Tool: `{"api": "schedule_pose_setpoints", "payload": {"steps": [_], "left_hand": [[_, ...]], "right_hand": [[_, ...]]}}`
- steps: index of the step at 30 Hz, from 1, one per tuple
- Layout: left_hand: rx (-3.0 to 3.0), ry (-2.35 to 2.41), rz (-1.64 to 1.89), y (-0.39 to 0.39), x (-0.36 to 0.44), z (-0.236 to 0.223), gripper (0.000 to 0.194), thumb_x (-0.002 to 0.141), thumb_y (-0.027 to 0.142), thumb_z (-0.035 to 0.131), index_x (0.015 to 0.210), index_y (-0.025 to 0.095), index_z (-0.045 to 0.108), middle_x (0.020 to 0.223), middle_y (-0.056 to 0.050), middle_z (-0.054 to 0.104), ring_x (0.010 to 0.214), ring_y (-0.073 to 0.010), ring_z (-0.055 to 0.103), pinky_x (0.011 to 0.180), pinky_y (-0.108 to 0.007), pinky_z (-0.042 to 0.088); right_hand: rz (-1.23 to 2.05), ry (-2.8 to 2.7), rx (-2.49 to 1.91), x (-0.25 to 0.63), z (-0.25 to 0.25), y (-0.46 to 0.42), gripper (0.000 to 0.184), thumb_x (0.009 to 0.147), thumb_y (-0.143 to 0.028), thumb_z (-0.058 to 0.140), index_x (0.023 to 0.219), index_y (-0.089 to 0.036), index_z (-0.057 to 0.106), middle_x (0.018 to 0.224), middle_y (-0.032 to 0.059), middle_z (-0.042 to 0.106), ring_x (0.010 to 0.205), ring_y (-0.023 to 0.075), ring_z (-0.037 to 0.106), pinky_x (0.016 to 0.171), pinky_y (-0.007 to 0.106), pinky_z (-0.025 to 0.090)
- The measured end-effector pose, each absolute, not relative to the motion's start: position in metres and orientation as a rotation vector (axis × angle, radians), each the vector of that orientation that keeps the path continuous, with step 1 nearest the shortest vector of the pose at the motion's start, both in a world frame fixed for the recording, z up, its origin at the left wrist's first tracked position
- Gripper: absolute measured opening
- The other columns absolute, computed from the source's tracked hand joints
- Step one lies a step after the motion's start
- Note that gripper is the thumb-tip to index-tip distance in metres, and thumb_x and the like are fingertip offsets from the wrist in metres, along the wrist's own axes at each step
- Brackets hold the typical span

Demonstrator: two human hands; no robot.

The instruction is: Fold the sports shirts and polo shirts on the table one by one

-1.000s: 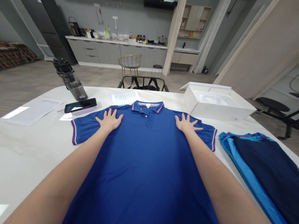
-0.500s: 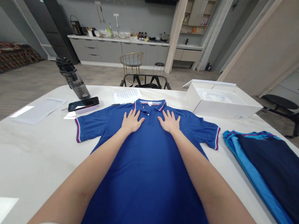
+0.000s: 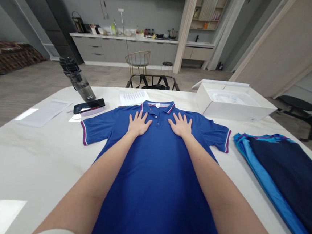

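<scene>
A blue polo shirt [image 3: 155, 175] lies spread front side up on the white table [image 3: 32, 157], its collar at the far end and its sleeves out to both sides. Red and white stripes edge the collar and the sleeve cuffs. My left hand [image 3: 139, 124] rests flat on the chest just below the left collar point, fingers spread. On the other side of the button placket, my right hand [image 3: 181, 125] lies flat in the same way with its fingers apart. Neither hand grips the cloth. The shirt's lower hem is out of view.
Folded shirts [image 3: 287, 172] in dark navy and bright blue are stacked at the right. Behind them sits an open white box [image 3: 236, 105]. A phone [image 3: 89, 106], a dark bottle [image 3: 78, 81] and paper sheets [image 3: 45, 113] lie or stand at the left. A printed page [image 3: 133, 97] lies beyond the collar.
Both hands have moved inward from the shoulders near the sleeves to the chest beside the placket, staying open. In the last half second they have hardly shifted.
</scene>
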State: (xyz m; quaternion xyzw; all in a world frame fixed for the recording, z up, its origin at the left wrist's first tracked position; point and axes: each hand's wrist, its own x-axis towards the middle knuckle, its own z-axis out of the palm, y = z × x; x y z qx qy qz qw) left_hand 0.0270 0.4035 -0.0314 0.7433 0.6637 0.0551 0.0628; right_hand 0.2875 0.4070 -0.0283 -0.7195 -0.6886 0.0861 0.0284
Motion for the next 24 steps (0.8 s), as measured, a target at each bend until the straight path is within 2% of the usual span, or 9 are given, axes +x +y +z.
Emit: {"api": "schedule_pose_setpoints", "payload": {"steps": [16, 24], "left_hand": [[2.252, 1.991, 0.141, 0.4054, 0.0269, -0.0317, 0.081, 0.096, 0.072, 0.012, 0.163, 0.028, 0.026, 0.172, -0.007, 0.014, 0.159, -0.0327, 0.011, 0.124, -0.066, 0.007], [2.243, 1.988, 0.163, 0.4043, 0.0284, -0.0310, 0.079, 0.097, 0.071, 0.016, 0.163, 0.028, 0.027, 0.172, -0.007, 0.016, 0.158, -0.0329, 0.012, 0.124, -0.065, 0.008]], "right_hand": [[0.221, -2.130, -2.214, 0.2866, -0.0264, 0.4056, 0.079, 0.098, -0.074, 0.012, 0.164, -0.033, 0.023, 0.172, 0.0040, 0.014, 0.157, 0.0341, 0.008, 0.121, 0.067, 0.004], [0.228, -2.098, -2.172, 0.2848, -0.0241, 0.4018, 0.076, 0.100, -0.072, 0.019, 0.163, -0.031, 0.029, 0.171, 0.0058, 0.018, 0.157, 0.0351, 0.011, 0.121, 0.067, 0.005]]}}
